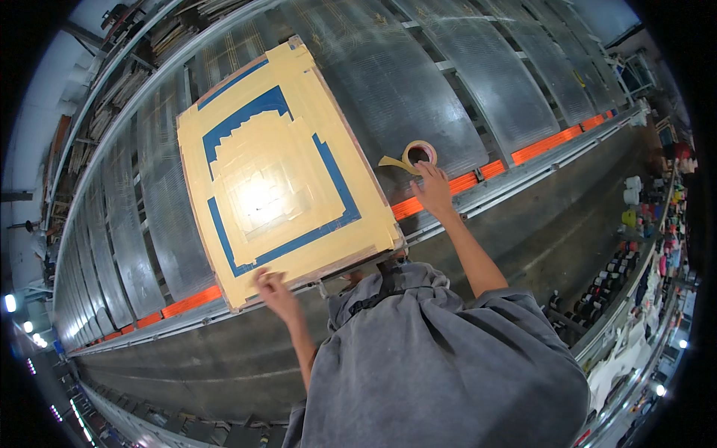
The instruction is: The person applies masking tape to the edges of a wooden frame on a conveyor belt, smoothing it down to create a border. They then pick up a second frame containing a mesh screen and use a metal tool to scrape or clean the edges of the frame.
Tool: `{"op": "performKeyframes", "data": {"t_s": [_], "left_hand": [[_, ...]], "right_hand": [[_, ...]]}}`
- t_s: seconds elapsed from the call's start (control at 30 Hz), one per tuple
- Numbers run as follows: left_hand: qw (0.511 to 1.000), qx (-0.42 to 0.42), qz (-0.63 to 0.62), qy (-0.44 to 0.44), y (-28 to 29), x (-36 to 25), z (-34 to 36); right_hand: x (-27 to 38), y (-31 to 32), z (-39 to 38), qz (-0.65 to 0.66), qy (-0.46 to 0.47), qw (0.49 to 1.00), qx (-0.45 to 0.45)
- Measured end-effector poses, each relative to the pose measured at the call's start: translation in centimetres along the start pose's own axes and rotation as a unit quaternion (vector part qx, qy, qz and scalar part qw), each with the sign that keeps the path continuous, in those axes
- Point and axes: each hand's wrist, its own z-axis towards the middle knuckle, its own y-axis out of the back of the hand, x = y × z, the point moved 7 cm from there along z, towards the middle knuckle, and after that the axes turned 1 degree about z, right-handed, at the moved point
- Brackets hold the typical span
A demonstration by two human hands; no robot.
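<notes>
A large rectangular screen frame [328, 98] lies on the metal platens, covered in cream-yellow tape and sheet, with a blue band [343, 201] showing inside. My left hand [275, 291] is at its near lower edge, slightly blurred, fingers apart and loosely bent. A roll of yellow tape [411, 149] rests right of the frame with a loose end sticking out leftward. My right hand [437, 193] reaches up to it, fingers apart, the tips at or just touching the roll's near side.
A long row of metal platens [500, 78] runs across the view, with orange strips [545, 142] along the near rail [478, 196]. Stacked boards [119, 97] line the far side. Several dark containers [612, 280] stand at lower right, beside a cluttered bench [650, 299].
</notes>
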Motion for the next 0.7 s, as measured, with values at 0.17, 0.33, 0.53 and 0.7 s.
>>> {"op": "performKeyframes", "data": {"t_s": [0.17, 0.33, 0.53, 0.7], "left_hand": [[0.956, 0.288, 0.051, 0.033, -15.0, -5.3, -11.9], [0.873, 0.449, 0.179, -0.059, -21.2, -7.1, -16.1], [0.854, 0.508, 0.11, 0.016, -26.4, -9.3, -17.7], [0.824, 0.54, 0.169, -0.026, -30.7, -9.6, -16.9]], "right_hand": [[-1.6, -1.8, 0.8, -0.022, 0.026, 0.998, 0.062], [-4.6, -1.6, 4.4, 0.044, 0.028, 0.993, 0.105], [-3.7, 9.6, 5.0, 0.334, -0.139, 0.932, -0.008], [-5.8, 14.8, -4.0, 0.44, -0.223, 0.869, 0.046]]}}
